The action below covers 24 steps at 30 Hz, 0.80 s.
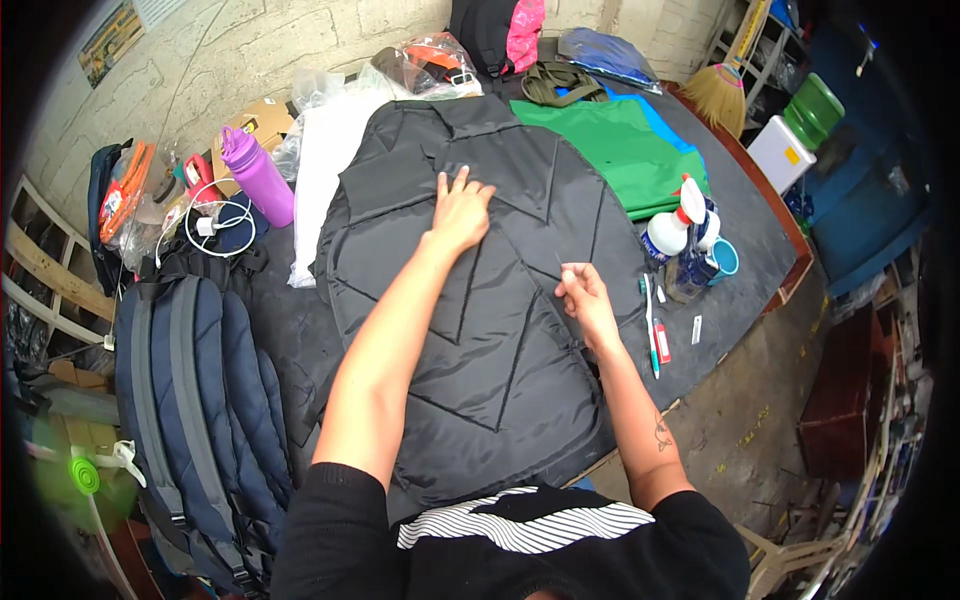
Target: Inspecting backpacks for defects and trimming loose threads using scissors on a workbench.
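A black quilted garment (430,375) with zigzag seams, like a padded vest, lies spread flat over the dark table in front of me. My left hand (463,208) rests palm down on its upper middle, fingers spread, holding nothing. Over the garment's right half, my right hand (585,300) is closed in a pinch between thumb and forefinger. Something thin seems to stick up from those fingertips, too small to name. To the right of that hand lie a toothbrush (651,325) and a small red-and-white box (662,342).
A spray bottle (668,232) and a blue cup (724,260) stand right. Green fabric (625,150) lies behind them. A purple bottle (258,178) and white cable (207,227) are back left. A navy backpack (205,400) stands left. A broom (716,98) leans at the far right.
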Each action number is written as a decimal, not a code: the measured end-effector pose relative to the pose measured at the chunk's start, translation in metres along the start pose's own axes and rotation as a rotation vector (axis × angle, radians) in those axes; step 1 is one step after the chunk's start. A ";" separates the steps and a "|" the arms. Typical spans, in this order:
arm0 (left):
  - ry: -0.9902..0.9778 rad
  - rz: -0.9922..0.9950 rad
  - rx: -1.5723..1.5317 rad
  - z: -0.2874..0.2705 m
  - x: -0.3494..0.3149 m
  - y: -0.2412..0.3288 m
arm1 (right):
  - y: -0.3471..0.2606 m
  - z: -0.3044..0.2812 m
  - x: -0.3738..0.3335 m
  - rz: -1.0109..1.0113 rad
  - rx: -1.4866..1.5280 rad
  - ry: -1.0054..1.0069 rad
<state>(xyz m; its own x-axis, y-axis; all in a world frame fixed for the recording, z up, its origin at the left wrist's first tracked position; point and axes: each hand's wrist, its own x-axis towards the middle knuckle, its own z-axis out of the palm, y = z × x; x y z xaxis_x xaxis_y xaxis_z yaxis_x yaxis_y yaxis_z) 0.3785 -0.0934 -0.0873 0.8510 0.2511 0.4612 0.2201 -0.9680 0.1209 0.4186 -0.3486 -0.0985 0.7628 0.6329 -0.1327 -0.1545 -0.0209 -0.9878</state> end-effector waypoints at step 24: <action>0.006 -0.448 -0.775 -0.013 0.000 0.025 | 0.013 0.051 0.064 -0.162 -0.143 0.098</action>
<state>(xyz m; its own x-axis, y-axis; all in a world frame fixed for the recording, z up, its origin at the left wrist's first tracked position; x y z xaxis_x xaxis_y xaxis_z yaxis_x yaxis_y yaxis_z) 0.3782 -0.1177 -0.0730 0.7594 0.6078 0.2321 0.1458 -0.5067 0.8497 0.4339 -0.2689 -0.1162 0.8285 0.5592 0.0280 0.0601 -0.0391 -0.9974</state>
